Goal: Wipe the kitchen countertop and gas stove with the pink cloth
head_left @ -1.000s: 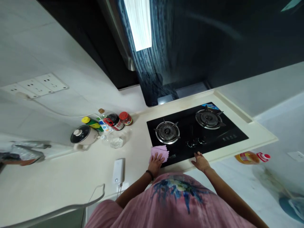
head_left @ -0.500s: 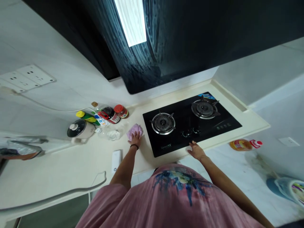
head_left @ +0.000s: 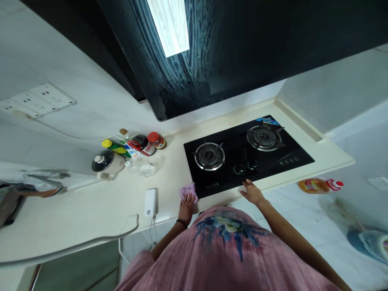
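Note:
My left hand (head_left: 186,208) presses a crumpled light purple cloth (head_left: 188,191) onto the cream countertop (head_left: 171,178). The cloth lies against the near left corner of the black glass gas stove (head_left: 226,180), and its underside is hidden. At the stove's front edge rests my right hand (head_left: 252,192), fingers apart and holding nothing, the fingertips touching the edge near the control knobs (head_left: 246,167). Two burners stand on the stove, a left burner (head_left: 209,156) and a right burner (head_left: 264,137).
Left of the stove sit a red-lidded jar (head_left: 157,140), a dark sauce bottle (head_left: 142,144), a clear plastic bottle (head_left: 142,168), a small lidded pot (head_left: 107,162) and a white power bank (head_left: 150,202). A dark range hood (head_left: 236,52) overhangs. An oil bottle (head_left: 317,185) stands beyond the counter's front edge.
My left hand has slid the purple cloth toward me and to the right, from beside the bottles to the stove's near left corner. My right hand has stayed at the front edge.

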`<state>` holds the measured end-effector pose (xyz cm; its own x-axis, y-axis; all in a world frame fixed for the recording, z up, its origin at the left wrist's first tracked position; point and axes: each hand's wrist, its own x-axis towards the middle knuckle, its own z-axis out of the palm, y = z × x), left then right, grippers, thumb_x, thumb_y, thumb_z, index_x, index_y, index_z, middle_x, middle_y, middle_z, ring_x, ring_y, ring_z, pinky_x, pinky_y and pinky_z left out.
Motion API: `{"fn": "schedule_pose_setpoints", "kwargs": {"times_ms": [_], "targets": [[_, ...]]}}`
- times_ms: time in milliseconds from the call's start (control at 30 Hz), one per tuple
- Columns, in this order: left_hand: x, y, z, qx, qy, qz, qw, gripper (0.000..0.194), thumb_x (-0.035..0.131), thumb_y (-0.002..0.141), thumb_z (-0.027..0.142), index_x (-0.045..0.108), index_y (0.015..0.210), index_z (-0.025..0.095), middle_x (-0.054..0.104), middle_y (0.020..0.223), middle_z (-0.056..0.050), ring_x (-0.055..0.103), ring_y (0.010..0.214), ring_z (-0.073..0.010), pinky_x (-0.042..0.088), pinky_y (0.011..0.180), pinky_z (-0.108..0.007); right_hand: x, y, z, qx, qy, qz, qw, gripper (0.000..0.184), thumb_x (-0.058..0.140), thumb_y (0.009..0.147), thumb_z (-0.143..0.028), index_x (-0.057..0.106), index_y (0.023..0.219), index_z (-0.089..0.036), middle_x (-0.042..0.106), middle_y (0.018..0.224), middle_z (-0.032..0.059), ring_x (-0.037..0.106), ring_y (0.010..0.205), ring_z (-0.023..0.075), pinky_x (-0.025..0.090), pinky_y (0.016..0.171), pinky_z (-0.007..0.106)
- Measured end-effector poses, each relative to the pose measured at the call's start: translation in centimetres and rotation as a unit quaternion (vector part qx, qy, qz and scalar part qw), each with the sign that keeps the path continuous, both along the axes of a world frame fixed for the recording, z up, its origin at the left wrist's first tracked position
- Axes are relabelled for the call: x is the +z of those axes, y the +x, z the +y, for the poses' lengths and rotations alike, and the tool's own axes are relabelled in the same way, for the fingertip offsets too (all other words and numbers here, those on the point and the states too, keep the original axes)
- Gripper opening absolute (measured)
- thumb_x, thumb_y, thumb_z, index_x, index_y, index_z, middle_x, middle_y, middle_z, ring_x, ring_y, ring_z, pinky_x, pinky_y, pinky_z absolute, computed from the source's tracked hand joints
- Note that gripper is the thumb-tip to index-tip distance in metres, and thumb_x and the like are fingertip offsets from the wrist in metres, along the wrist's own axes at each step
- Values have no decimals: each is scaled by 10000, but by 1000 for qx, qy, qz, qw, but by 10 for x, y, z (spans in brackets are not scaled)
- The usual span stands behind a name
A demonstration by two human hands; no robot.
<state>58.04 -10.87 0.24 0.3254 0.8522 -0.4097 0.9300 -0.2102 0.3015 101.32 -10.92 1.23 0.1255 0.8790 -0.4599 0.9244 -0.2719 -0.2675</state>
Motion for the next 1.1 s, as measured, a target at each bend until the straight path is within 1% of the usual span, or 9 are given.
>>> {"fn": "schedule_pose_setpoints", "kwargs": {"times_ms": [200, 267, 467, 600, 700, 767, 900, 1000, 1100], "targets": [[22, 25, 85, 148, 62, -40, 986, 717, 338, 1013, 60, 428, 1705, 225, 420, 1760, -84, 247, 1685, -256, 328, 1343, -495, 1, 4, 1, 6, 8, 12, 1000, 687, 648, 934, -383, 585, 1546, -77, 523, 1669, 231, 466, 1581, 372, 363, 1336, 470], [22, 49, 98, 143, 67, -50, 986, 744, 380, 997, 66, 389, 1725, 218, 390, 1776, -79, 225, 1691, -266, 312, 1350, -488, 2, 3, 1, 1, 12, 14, 1000, 697, 651, 934, -400, 579, 1556, -96, 536, 1663, 218, 473, 1577, 365, 365, 1336, 472], [10, 143, 57, -75, -45, -135, 987, 689, 555, 919, 97, 575, 1601, 192, 428, 1740, -168, 292, 1662, -376, 382, 1288, -615, 6, 0, -1, 0, 20, 19, 1000, 674, 648, 918, -331, 596, 1544, -86, 560, 1648, 201, 470, 1580, 350, 346, 1347, 467], [19, 177, 46, -102, -59, -303, 946, 599, 528, 926, 96, 671, 1503, 170, 617, 1596, -140, 514, 1545, -283, 437, 1292, -482, 14, -2, -2, -21, 32, 21, 999, 623, 592, 959, -298, 599, 1527, -42, 563, 1646, 202, 476, 1567, 355, 354, 1335, 475], [33, 169, 57, -32, -14, -334, 942, 512, 482, 977, 130, 717, 1429, 182, 708, 1482, -121, 631, 1417, -240, 481, 1261, -477, 22, -23, -2, 10, 101, 64, 993, 594, 544, 998, -314, 597, 1549, -96, 577, 1649, 147, 450, 1586, 321, 329, 1351, 477], [42, 152, 64, 26, 16, -321, 946, 452, 456, 1024, 186, 745, 1371, 193, 769, 1363, -117, 691, 1303, -240, 527, 1200, -476, 24, -49, 1, 96, 132, 112, 980, 631, 578, 980, -309, 560, 1599, -186, 498, 1720, 87, 376, 1634, 309, 300, 1365, 504], [53, 108, 66, 156, 35, -265, 951, 413, 419, 1091, 337, 808, 1086, 198, 818, 980, -75, 758, 949, -207, 594, 918, -338, 22, -95, 6, 233, 64, 146, 959, 679, 671, 940, -338, 558, 1607, -266, 392, 1780, 73, 310, 1660, 381, 292, 1343, 594], [55, 75, 61, 218, 41, -200, 954, 472, 399, 1099, 396, 745, 831, 219, 752, 771, -37, 717, 768, -193, 528, 748, -285, 13, -86, 6, 211, 51, 123, 968, 633, 595, 984, -295, 544, 1615, -304, 384, 1783, 48, 295, 1668, 367, 270, 1342, 609], [55, 45, 54, 268, 43, -136, 953, 503, 389, 1100, 399, 659, 711, 232, 705, 686, -32, 681, 706, -194, 450, 674, -270, -1, -36, 2, 121, 71, 74, 987, 620, 488, 1031, -299, 492, 1651, -294, 354, 1797, 51, 271, 1679, 344, 250, 1349, 599]]}}
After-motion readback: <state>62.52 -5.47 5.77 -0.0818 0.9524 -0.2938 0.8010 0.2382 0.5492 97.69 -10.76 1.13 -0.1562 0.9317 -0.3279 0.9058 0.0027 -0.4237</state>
